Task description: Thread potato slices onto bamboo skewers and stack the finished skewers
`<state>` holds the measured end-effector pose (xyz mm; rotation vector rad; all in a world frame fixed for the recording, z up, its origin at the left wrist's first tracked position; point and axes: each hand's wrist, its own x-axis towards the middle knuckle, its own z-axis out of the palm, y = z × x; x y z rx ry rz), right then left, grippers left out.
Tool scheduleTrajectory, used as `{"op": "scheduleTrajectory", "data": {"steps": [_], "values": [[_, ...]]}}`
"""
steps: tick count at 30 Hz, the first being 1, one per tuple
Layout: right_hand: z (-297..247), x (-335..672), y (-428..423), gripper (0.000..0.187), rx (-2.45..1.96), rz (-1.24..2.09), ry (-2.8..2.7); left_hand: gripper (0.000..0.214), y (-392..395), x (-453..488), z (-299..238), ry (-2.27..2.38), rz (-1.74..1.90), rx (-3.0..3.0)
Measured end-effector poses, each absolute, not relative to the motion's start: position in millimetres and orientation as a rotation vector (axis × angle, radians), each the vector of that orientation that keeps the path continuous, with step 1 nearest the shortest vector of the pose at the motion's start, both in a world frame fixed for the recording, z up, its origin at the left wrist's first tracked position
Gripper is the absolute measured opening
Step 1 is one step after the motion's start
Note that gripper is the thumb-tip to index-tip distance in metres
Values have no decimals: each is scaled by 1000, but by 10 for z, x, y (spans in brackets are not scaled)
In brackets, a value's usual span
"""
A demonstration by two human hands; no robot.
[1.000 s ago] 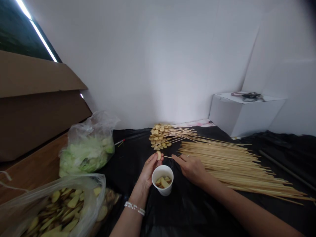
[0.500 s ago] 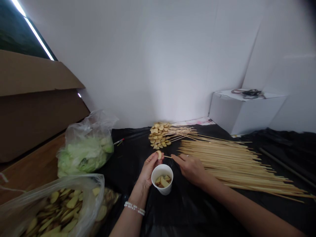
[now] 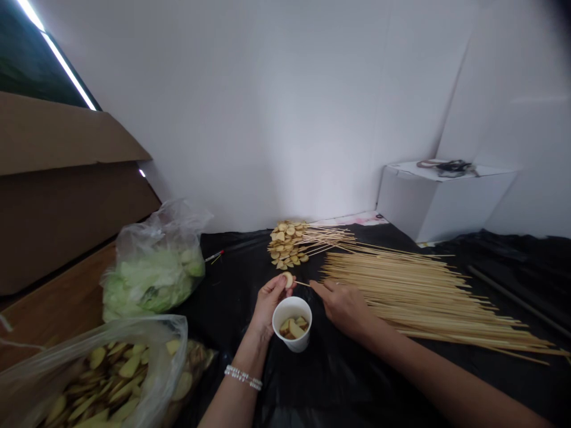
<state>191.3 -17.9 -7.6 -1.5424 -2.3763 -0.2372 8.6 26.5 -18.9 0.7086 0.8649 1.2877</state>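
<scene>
My left hand [image 3: 269,300] pinches a pale potato slice [image 3: 288,279] just behind a white cup. A thin wooden skewer [image 3: 302,283] runs from the slice to my right hand [image 3: 345,306], whose fingers are closed on it. Whether the tip has pierced the slice is too small to tell. The white cup [image 3: 281,342] stands upright below my hands with several potato pieces [image 3: 294,328] inside. Beyond my hands lies a pile of skewered potato slices [image 3: 285,241], sticks pointing right. A broad spread of bare wooden skewers [image 3: 414,291] lies at the right, partly behind my right hand.
At the lower left, a clear plastic bag [image 3: 165,345] holds many potato slices. Behind it sits a bag of green leaves [image 3: 154,279]. A red-tipped pen-like item [image 3: 215,256] lies on the black sheet [image 3: 348,386]. A white box [image 3: 410,199] stands back right; cardboard [image 3: 66,196] rises left.
Hardly anything differs. Both hands keep their hold on the slice and the skewer in almost the same place, and the whole view has shifted very slightly.
</scene>
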Motion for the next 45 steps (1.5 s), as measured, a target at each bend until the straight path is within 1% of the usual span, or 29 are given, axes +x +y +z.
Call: {"op": "scheduleTrajectory", "data": {"steps": [6,14,18,22,26,30,37,45], "values": [[-36,1876,-205,42,-1569,-157,-2382,30,246,109,-163,878,1281,779],[-81,1900,-166,42,-1531,-159,-2384,32,260,109,-184,898,1272,805],[-74,1913,-157,38,-1495,-178,-2362,30,262,109,-201,917,1281,784],[-36,1914,-145,28,-1492,-166,-2313,28,269,91,-201,903,1321,730],[-24,1935,-114,25,-1532,-150,-2312,26,287,68,-203,852,1358,647],[-46,1958,-95,20,-1474,-170,-2312,26,285,65,-205,855,1328,663],[-88,1946,-130,20,-1388,-312,-2265,27,275,73,-195,889,1322,687],[-54,1910,-162,18,-1519,-251,-2328,31,264,82,-176,931,1304,766]]}}
